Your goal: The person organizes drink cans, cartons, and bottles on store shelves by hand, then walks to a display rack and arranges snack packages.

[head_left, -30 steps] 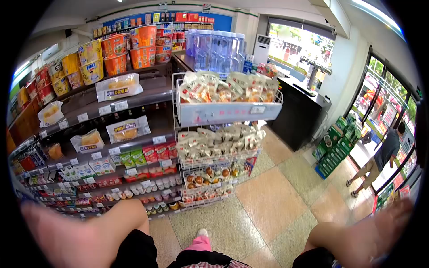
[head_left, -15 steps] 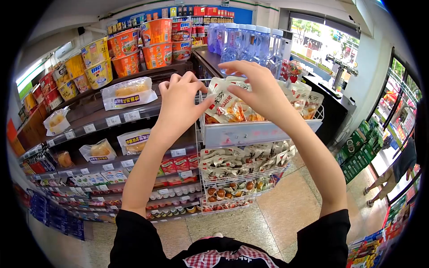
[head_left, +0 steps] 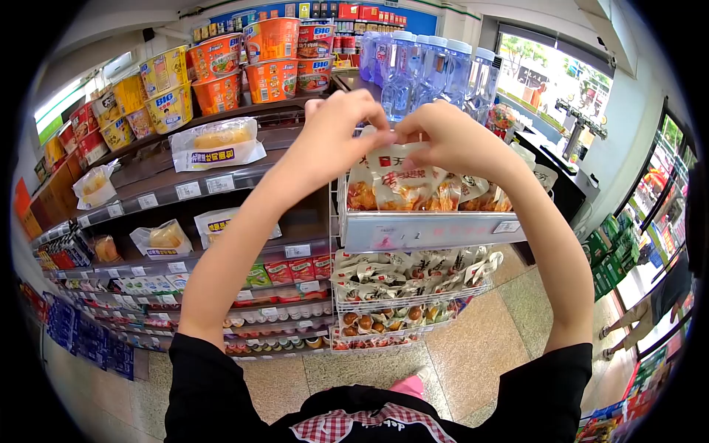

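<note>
At the top of a wire rack, several pale snack packets (head_left: 402, 181) with red print and reddish-brown food showing stand in a row behind a white front panel. My left hand (head_left: 347, 133) is closed, its thumb and fingers pinched at the top edge of the front packet. My right hand (head_left: 450, 144) curls over the same packet's upper right, thumb in front and fingers behind. Both hands nearly touch each other, and their fingers hide the top of the packet. The packet's lower part sits behind the panel (head_left: 436, 230).
Wrapped bread (head_left: 218, 144) lies on the shelf to the left, below stacked instant noodle tubs (head_left: 272, 80). Water bottles (head_left: 432, 74) stand behind the rack. Lower tiers hold more packets (head_left: 413, 273). Green cartons (head_left: 609, 255) and a person's legs (head_left: 639, 321) are at right.
My hands have come together and closed at the top of the front packet; before, they were apart with fingers spread. The view has shifted slightly, moving the rack a little right.
</note>
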`<state>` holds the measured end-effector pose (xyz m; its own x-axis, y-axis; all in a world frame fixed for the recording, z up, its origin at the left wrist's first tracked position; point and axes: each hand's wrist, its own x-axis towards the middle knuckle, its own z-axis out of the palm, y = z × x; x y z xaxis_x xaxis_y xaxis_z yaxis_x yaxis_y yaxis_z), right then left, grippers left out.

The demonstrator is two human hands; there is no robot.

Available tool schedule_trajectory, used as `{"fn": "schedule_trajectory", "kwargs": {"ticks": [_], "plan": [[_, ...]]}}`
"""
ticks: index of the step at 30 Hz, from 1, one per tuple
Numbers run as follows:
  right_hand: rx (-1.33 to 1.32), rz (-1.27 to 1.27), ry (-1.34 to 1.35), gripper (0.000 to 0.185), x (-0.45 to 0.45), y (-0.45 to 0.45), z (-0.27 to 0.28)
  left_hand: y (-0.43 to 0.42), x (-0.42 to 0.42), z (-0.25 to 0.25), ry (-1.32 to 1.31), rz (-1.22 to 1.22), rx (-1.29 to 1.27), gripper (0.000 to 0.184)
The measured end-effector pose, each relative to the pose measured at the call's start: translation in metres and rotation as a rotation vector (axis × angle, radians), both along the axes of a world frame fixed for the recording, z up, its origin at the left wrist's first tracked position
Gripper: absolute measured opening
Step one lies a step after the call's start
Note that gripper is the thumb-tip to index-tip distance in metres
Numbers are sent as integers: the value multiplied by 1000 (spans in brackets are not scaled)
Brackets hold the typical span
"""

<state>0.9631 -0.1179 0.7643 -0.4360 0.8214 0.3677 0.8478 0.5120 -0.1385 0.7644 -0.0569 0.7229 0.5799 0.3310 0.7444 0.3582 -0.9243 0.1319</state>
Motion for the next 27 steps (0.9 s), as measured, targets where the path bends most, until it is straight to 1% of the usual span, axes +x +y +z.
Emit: {"fn": "schedule_trajectory", "kwargs": {"ticks": [2, 3, 5, 7, 8, 11, 14, 17, 20, 23, 24, 27], "plan": [[21, -21, -21, 32, 10, -3, 1, 17, 4, 8, -8, -66, -53, 14], [-13, -6, 46, 32, 16, -3, 2, 26, 5, 11, -14, -99, -80, 16], [-85, 29, 183, 32, 26, -5, 3, 38, 6, 11, 94, -91, 36, 19], [-81, 43, 229, 30, 33, -5, 4, 45, 6, 11, 219, -80, 113, 21], [-95, 44, 257, 29, 35, -4, 4, 36, 6, 12, 269, 13, 137, 22], [-126, 92, 297, 25, 37, 1, 10, 36, 9, 11, 308, 116, 106, 22], [-171, 160, 349, 24, 38, 10, 11, 35, 13, 17, 364, 183, 23, 23], [-176, 220, 346, 22, 37, 20, 9, 32, 10, 17, 295, 185, 70, 19], [-175, 201, 315, 21, 26, 15, 10, 42, 5, 15, 188, 85, -49, 15], [-170, 294, 408, 19, 20, 23, 3, 50, -5, 12, 89, 38, -89, 12], [-160, 291, 373, 21, 18, 25, 3, 52, -8, 12, 90, 54, -62, 14], [-193, 292, 303, 24, 12, 30, 3, 52, -12, 14, 103, 5, -186, 12]]}}
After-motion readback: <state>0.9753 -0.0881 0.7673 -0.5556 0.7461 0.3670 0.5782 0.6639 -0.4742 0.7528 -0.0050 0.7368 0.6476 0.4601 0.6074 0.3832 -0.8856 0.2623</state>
